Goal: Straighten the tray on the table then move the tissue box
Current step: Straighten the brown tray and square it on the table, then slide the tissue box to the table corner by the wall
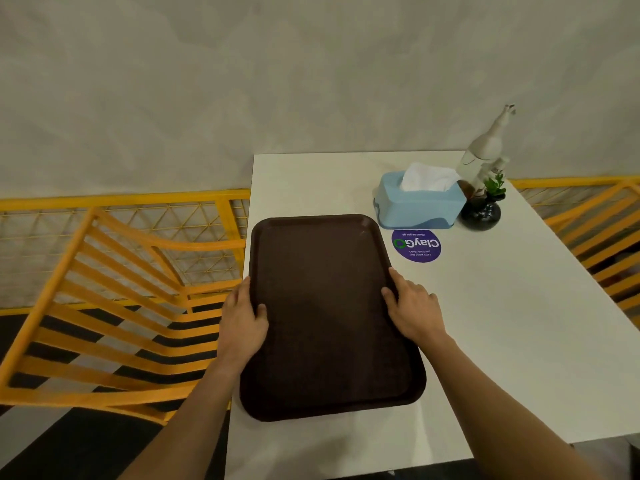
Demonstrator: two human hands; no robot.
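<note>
A dark brown tray point(325, 306) lies flat along the left side of the white table point(502, 323), its long sides roughly parallel to the table's left edge. My left hand point(244, 323) grips the tray's left rim, thumb on top. My right hand point(412, 306) holds the right rim, thumb over the edge. A light blue tissue box point(419, 202) with a white tissue sticking out stands beyond the tray's far right corner, apart from it.
A round purple sticker point(416, 245) lies between tray and tissue box. A dark vase with a small green plant point(483, 211) and a white bottle-like figurine point(485, 150) stand right of the box. Yellow slatted chairs point(114, 306) flank the table; a grey wall is behind.
</note>
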